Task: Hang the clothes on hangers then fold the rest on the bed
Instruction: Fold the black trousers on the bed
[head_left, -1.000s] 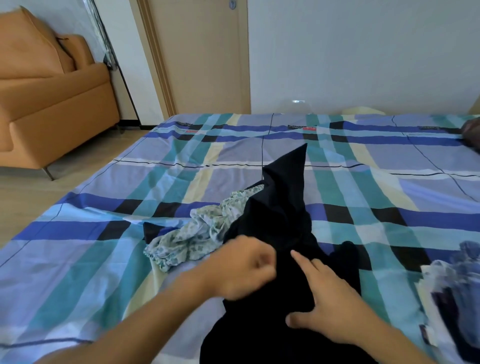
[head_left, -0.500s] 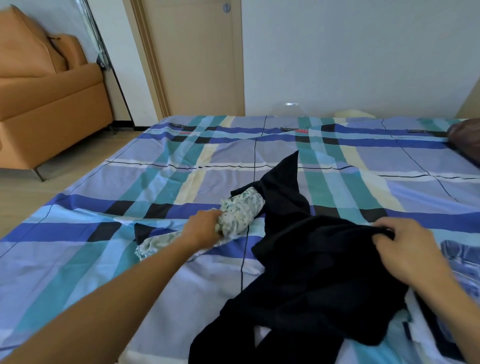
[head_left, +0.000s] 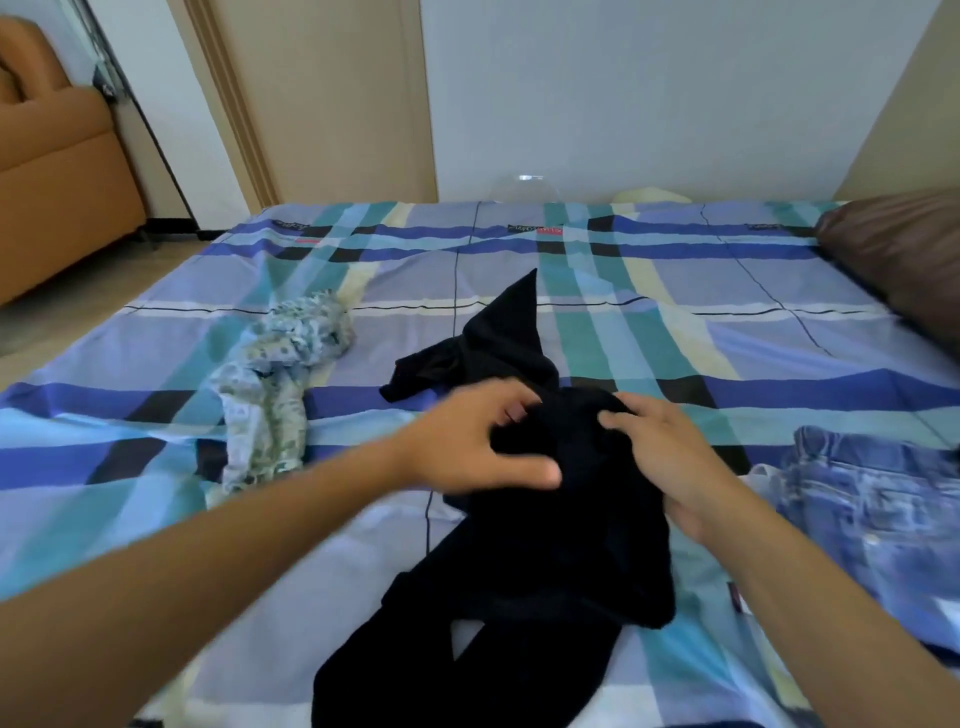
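Black crumpled cloth garment (head_left: 519, 545): lies mid blue-teal plaid bed sheet (head_left: 779, 364), pointed end toward far edge. L hand (head_left: 467, 447): at garment's upper left, fingers curled claw-like, thumb stretched over fabric; blurred, cannot tell if it grips. R hand (head_left: 670, 462): on garment's upper right, fingers bent onto fabric, thumb tucked under, holding a fold. Pale floral crumpled garment (head_left: 275, 384): left of black garment, apart. Blue denim jeans (head_left: 883, 499): right of it, near. Brown pillow (head_left: 904, 260): far right, beyond.
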